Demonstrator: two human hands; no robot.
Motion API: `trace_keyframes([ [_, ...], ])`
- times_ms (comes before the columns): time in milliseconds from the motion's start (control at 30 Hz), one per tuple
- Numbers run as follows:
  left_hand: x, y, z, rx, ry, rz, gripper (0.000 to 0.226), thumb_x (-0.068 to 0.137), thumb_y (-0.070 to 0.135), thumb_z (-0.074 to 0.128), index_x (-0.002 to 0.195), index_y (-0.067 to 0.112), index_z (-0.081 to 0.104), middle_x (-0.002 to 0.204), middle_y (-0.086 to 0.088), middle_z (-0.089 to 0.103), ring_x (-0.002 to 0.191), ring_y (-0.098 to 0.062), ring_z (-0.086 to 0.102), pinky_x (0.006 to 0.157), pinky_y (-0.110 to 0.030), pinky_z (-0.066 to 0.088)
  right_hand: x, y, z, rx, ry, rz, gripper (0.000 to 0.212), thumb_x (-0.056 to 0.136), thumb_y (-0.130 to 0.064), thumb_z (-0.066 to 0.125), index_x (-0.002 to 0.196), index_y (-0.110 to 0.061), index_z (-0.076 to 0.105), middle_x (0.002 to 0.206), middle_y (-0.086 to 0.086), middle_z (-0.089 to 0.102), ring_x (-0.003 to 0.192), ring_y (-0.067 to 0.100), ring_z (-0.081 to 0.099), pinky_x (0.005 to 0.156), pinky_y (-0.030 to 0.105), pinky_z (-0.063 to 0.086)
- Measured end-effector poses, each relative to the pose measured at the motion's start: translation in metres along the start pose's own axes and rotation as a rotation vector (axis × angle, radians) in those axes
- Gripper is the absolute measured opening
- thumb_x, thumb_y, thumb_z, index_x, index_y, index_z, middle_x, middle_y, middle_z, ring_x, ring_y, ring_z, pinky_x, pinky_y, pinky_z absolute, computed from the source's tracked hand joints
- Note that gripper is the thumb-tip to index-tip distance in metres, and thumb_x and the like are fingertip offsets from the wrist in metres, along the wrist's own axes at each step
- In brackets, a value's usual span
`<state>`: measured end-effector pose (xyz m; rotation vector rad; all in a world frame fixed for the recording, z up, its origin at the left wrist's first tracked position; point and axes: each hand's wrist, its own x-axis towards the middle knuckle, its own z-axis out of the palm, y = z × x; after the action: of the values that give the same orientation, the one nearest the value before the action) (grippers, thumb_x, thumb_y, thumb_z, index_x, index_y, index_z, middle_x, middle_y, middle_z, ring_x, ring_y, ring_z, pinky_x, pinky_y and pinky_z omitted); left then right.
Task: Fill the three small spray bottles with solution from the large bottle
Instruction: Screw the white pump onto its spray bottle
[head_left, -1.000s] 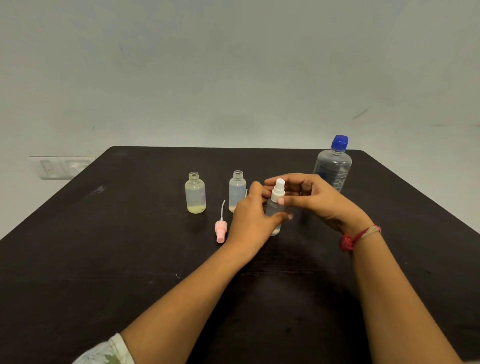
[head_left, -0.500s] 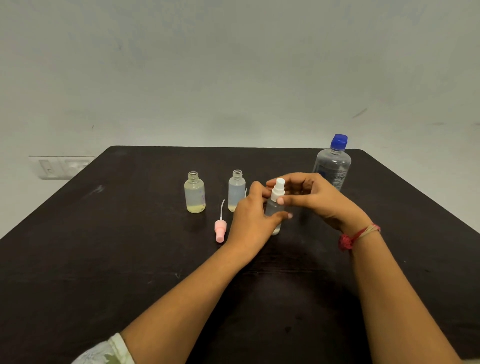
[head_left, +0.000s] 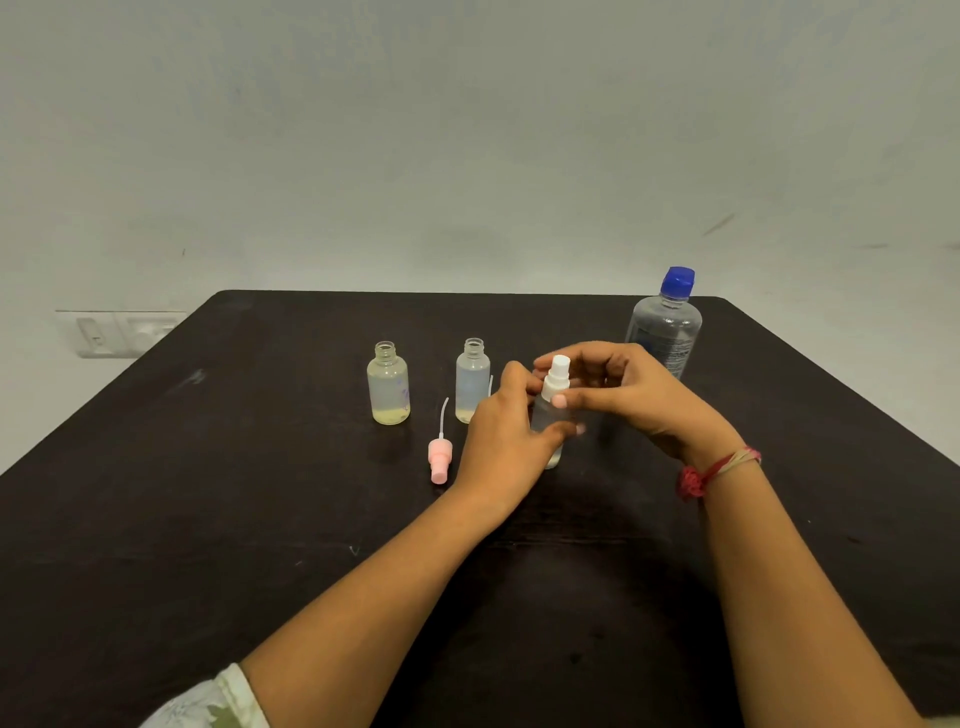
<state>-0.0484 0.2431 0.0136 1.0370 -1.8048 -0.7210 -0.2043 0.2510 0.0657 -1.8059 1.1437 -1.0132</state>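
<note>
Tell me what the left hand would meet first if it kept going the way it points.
The left hand grips the small clear plastic spray bottle with the white cap; beyond it, the right hand on that cap likely comes first, depth unclear.

Open yellowish bottle (head_left: 388, 387), open clear bottle (head_left: 471, 382), white-capped bottle (head_left: 556, 372), blue-capped large bottle (head_left: 665, 327) back right

Right hand (head_left: 628, 395): barely any shift.

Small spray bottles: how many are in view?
3. One uncapped bottle stands leftmost, a second uncapped bottle right of it, and the white-capped bottle is held by the left hand and the right hand.
</note>
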Motion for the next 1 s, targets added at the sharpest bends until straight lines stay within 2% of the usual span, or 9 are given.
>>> trace_keyframes([
  [167, -0.001, 0.0, 0.002, -0.006, 0.003, -0.002, 0.044, 0.077, 0.031, 0.079, 0.1, 0.013, 0.045, 0.087, 0.0, 0.063, 0.078, -0.014, 0.061, 0.066, -0.033, 0.051, 0.002, 0.0, 0.003, -0.03, 0.084, -0.035, 0.025, 0.076, -0.001, 0.074, 0.099, -0.003, 0.068, 0.095, 0.016, 0.071, 0.09, 0.021, 0.069, 0.085, 0.028, 0.055],
  [333, 0.0, 0.001, 0.0, 0.015, -0.004, 0.0, 0.042, 0.079, 0.028, 0.077, 0.101, 0.012, 0.046, 0.088, 0.0, 0.061, 0.075, -0.012, 0.057, 0.063, -0.026, 0.047, 0.007, 0.004, 0.009, -0.136, 0.178, -0.059, 0.025, 0.07, -0.011, 0.082, 0.088, -0.004, 0.065, 0.083, 0.008, 0.07, 0.078, 0.018, 0.068, 0.077, 0.028, 0.056],
  [400, 0.0, 0.001, 0.0, 0.016, -0.003, -0.006, 0.041, 0.078, 0.028, 0.078, 0.1, 0.013, 0.046, 0.087, 0.001, 0.061, 0.074, -0.011, 0.057, 0.064, -0.029, 0.048, 0.007, 0.004, 0.009, -0.118, 0.167, -0.046, 0.027, 0.07, -0.011, 0.081, 0.09, -0.005, 0.064, 0.083, 0.005, 0.07, 0.078, 0.014, 0.068, 0.076, 0.026, 0.056],
  [533, -0.001, 0.002, 0.0, 0.005, 0.004, -0.003, 0.041, 0.078, 0.028, 0.077, 0.1, 0.015, 0.045, 0.09, 0.003, 0.063, 0.08, -0.012, 0.061, 0.067, -0.032, 0.051, 0.002, 0.0, 0.004, -0.056, 0.03, -0.011, 0.032, 0.077, -0.007, 0.075, 0.107, -0.01, 0.067, 0.101, 0.005, 0.072, 0.095, 0.016, 0.069, 0.085, 0.027, 0.055],
  [667, -0.001, 0.002, 0.0, 0.022, -0.003, -0.003, 0.041, 0.079, 0.03, 0.076, 0.1, 0.015, 0.045, 0.089, 0.001, 0.062, 0.079, -0.014, 0.061, 0.069, -0.038, 0.053, 0.004, 0.002, 0.005, -0.103, 0.064, -0.041, 0.02, 0.079, -0.008, 0.074, 0.098, -0.01, 0.067, 0.097, 0.011, 0.07, 0.093, 0.023, 0.068, 0.088, 0.036, 0.055],
  [767, -0.002, 0.001, 0.0, 0.005, 0.008, -0.017, 0.04, 0.079, 0.029, 0.077, 0.098, 0.016, 0.044, 0.088, 0.0, 0.062, 0.079, -0.015, 0.061, 0.07, -0.042, 0.053, 0.006, 0.004, 0.01, -0.148, 0.116, -0.059, 0.02, 0.077, -0.008, 0.076, 0.094, -0.009, 0.066, 0.092, 0.009, 0.07, 0.088, 0.02, 0.069, 0.086, 0.036, 0.056],
  [900, -0.003, 0.004, 0.0, 0.02, 0.022, -0.014, 0.035, 0.082, 0.025, 0.074, 0.099, 0.015, 0.045, 0.082, 0.005, 0.058, 0.076, -0.012, 0.06, 0.067, -0.037, 0.052, 0.009, 0.008, 0.011, -0.214, 0.099, -0.027, 0.032, 0.071, -0.018, 0.082, 0.098, -0.014, 0.064, 0.095, 0.0, 0.069, 0.091, 0.015, 0.066, 0.083, 0.034, 0.056],
  [1000, -0.003, 0.004, -0.001, 0.044, 0.04, -0.009, 0.035, 0.081, 0.025, 0.074, 0.103, 0.015, 0.048, 0.091, 0.0, 0.063, 0.083, -0.014, 0.062, 0.069, -0.033, 0.052, 0.009, 0.014, 0.009, -0.293, 0.024, 0.054, 0.041, 0.072, -0.025, 0.082, 0.106, -0.017, 0.06, 0.101, 0.002, 0.066, 0.094, 0.02, 0.064, 0.085, 0.039, 0.055],
])
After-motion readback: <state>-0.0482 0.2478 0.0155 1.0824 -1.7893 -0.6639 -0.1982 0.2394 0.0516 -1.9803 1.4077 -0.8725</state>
